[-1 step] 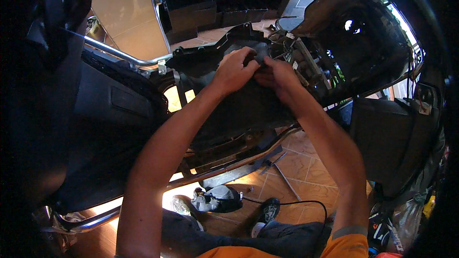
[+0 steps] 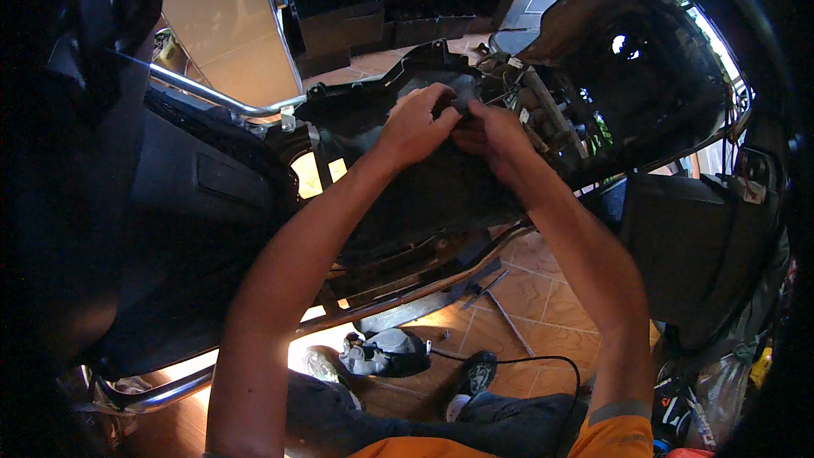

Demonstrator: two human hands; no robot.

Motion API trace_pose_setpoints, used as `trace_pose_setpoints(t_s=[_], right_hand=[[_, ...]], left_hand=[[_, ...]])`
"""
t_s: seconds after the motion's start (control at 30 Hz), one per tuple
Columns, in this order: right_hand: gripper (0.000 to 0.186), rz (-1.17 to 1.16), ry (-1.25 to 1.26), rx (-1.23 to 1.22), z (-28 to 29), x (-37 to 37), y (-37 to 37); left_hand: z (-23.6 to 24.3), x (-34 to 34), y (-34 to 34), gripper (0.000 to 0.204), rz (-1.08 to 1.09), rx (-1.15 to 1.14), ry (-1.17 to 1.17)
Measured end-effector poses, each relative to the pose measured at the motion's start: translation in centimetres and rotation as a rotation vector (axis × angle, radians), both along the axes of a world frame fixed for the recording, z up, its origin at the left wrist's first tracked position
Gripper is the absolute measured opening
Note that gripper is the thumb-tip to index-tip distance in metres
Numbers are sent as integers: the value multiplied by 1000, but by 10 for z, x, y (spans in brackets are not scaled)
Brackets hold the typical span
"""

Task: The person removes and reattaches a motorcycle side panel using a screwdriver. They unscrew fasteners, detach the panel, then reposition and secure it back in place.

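Observation:
Both hands meet over a black plastic body panel (image 2: 407, 203) of a partly stripped scooter in front of me. My left hand (image 2: 417, 125) has its fingers curled at a raised greyish part (image 2: 460, 87) of the panel, thumb toward the right hand. Close beside it, my right hand (image 2: 498, 137) is closed too, its thumb pointing up and its fingers bent underneath in shadow. Whatever lies between the fingertips is hidden or too small to name. Just right of the hands are exposed wires and a metal bracket (image 2: 555, 110).
A hollow black body shell (image 2: 653, 59) rises at the far right, and a black seat-like part (image 2: 186, 187) is at left. A metal frame tube (image 2: 424, 290) runs below the panel. On the tiled floor lie a T-shaped tool (image 2: 509, 322), a grey cordless-looking tool (image 2: 386, 354) and a black cable (image 2: 526, 360).

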State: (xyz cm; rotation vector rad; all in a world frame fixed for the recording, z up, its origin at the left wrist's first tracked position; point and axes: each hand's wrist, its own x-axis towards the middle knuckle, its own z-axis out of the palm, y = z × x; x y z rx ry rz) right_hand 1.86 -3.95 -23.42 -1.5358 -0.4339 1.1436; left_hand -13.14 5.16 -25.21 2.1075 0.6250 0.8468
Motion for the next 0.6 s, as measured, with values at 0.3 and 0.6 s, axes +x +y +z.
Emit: trace_pose_setpoints(t_s=[0.3, 0.6], right_hand=[[29, -60, -2, 82, -1, -1, 1], [44, 340, -547, -206, 6, 13, -7]], left_hand=[[-4, 5, -10, 34, -20, 410, 129], [12, 25, 10, 28, 3, 772, 526]])
